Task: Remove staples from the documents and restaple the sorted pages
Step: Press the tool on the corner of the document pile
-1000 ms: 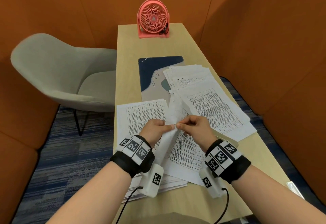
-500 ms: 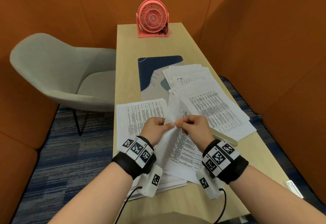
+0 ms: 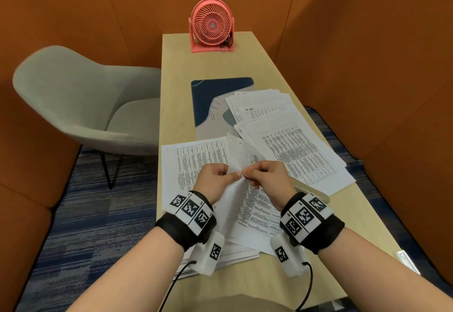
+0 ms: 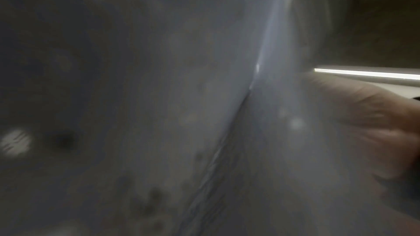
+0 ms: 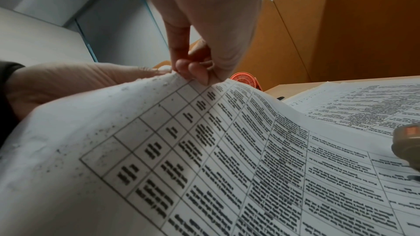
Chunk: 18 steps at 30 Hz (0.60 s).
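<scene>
At the centre of the frame, a thin white paper [image 3: 234, 164] with printed boxes is held up bent. Its rough top edge is pinched by the left hand [image 3: 215, 180] and the right hand [image 3: 266, 179].

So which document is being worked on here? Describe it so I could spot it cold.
On the long wooden table, nearest the person, one printed document lifts off the flat piles. Left hand and right hand pinch its raised corner together. Unlike the fanned stack beyond, it curls upward, a grid table printed on it.
</scene>
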Motion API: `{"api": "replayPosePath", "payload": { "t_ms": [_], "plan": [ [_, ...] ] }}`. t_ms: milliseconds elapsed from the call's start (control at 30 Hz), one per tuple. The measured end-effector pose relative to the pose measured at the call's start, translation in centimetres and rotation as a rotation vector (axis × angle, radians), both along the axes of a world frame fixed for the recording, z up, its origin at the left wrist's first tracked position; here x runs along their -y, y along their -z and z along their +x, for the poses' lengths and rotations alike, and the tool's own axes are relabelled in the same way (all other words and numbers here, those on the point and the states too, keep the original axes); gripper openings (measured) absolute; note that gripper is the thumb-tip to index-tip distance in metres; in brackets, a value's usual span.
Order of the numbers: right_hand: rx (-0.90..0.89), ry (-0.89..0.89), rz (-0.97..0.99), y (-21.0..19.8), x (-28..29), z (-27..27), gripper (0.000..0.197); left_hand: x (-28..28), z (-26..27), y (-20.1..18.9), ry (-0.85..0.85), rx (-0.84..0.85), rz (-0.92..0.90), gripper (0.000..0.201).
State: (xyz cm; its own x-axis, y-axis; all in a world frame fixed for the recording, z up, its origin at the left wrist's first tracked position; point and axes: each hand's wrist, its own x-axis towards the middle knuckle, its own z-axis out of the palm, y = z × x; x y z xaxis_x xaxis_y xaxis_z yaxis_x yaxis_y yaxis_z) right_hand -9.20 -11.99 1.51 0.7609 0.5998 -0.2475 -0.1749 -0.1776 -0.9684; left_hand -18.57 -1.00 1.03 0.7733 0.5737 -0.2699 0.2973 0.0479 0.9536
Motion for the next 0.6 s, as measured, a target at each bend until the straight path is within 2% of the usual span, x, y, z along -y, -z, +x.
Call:
{"api": "replayPosePath", "payload": {
  "t_ms": [167, 300, 433, 600],
  "plan": [
    [0.018, -0.039, 0.014, 0.29, -0.05, -0.63, 0.013, -0.45, -0.03, -0.09, -0.011, -0.018, -0.005, 0.009],
    [0.006, -0.097, 0.016, 0.04, 0.0, -0.25, 0.013, -0.74, -0.28, -0.38, 0.017, -0.047, 0.011, 0.018],
    [0.065, -0.175, -0.02, -0.46, -0.01, 0.29, 0.018, -0.8, -0.13, -0.6, 0.016, -0.051, -0.014, 0.01],
    [0.157, -0.173, -0.052, -0.17, 0.02, 0.36, 0.024, -0.8, 0.03, -0.66, 0.037, -0.033, -0.064, 0.02]
  ]
}}
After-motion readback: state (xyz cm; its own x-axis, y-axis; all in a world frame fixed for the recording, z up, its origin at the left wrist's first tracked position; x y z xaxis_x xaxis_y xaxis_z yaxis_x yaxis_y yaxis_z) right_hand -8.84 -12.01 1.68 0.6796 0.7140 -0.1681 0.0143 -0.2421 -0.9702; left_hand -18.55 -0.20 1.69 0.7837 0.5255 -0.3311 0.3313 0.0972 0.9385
